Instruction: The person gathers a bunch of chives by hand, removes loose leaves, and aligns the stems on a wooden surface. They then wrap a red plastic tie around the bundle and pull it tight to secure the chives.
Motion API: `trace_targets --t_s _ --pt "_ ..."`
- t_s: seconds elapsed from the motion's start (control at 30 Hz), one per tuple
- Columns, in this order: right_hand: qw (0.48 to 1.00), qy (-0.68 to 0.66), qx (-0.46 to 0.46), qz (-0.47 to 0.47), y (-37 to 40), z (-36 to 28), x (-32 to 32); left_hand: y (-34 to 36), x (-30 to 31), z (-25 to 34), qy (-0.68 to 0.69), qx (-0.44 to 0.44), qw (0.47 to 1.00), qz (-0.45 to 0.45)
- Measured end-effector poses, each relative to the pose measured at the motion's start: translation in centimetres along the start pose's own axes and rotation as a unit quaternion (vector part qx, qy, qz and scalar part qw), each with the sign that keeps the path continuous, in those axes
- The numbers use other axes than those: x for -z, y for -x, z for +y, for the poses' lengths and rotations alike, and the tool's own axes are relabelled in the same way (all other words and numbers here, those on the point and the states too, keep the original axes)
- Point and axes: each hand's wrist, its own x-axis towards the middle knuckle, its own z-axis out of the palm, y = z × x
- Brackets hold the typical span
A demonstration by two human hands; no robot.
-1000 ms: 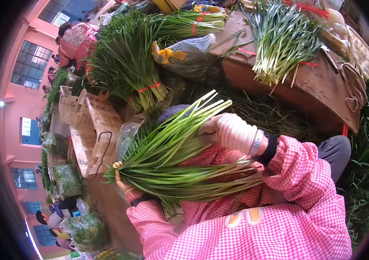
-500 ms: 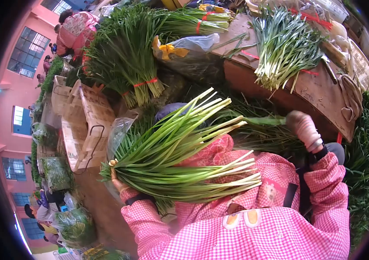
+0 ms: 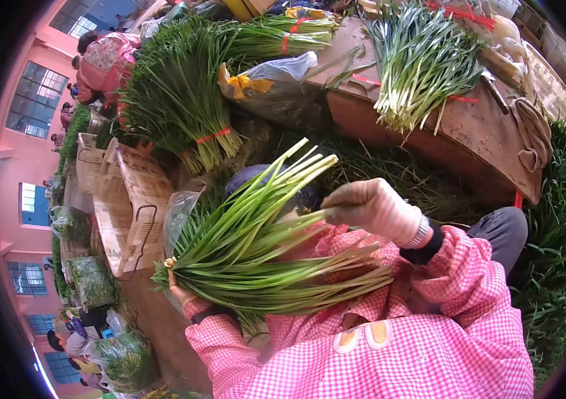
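Note:
A fanned bunch of long green stalks (image 3: 249, 259) lies across my lap, pale ends toward the right. My left hand (image 3: 178, 282) is wrapped round its leafy end at the left, partly hidden by the leaves. My right hand (image 3: 369, 207), in a pale, soiled covering, is closed at the upper pale ends, its fingertips pinching a stalk. Bundles tied with red bands (image 3: 213, 135) stand beyond, at the upper left. Loose stalks with white ends (image 3: 422, 73) lie on the brown board (image 3: 476, 143) at the upper right.
Beige plastic crates (image 3: 138, 193) stand at the left, near a clear plastic bag (image 3: 180, 216). Leafy greens (image 3: 559, 266) are heaped along the right edge. Cut leaves (image 3: 402, 176) litter the space below the board. A person in pink (image 3: 106, 63) is at the upper left.
My right hand has moved left from beside the board to the stalks' pale ends. The long leaf trailing from it is gone from there. The view has shifted slightly.

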Motion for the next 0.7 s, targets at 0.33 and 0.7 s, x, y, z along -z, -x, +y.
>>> trace_targets --t_s 0.33,0.7 --pt "0.979 -0.039 -0.084 0.182 3.2 1.5 8.2 -3.9 4.9 0.1 0.032 -0.041 0.999 -0.016" --pt "0.955 0.216 0.050 -0.198 0.7 -0.4 1.1 -2.5 3.4 1.3 0.125 -0.027 0.989 -0.068"
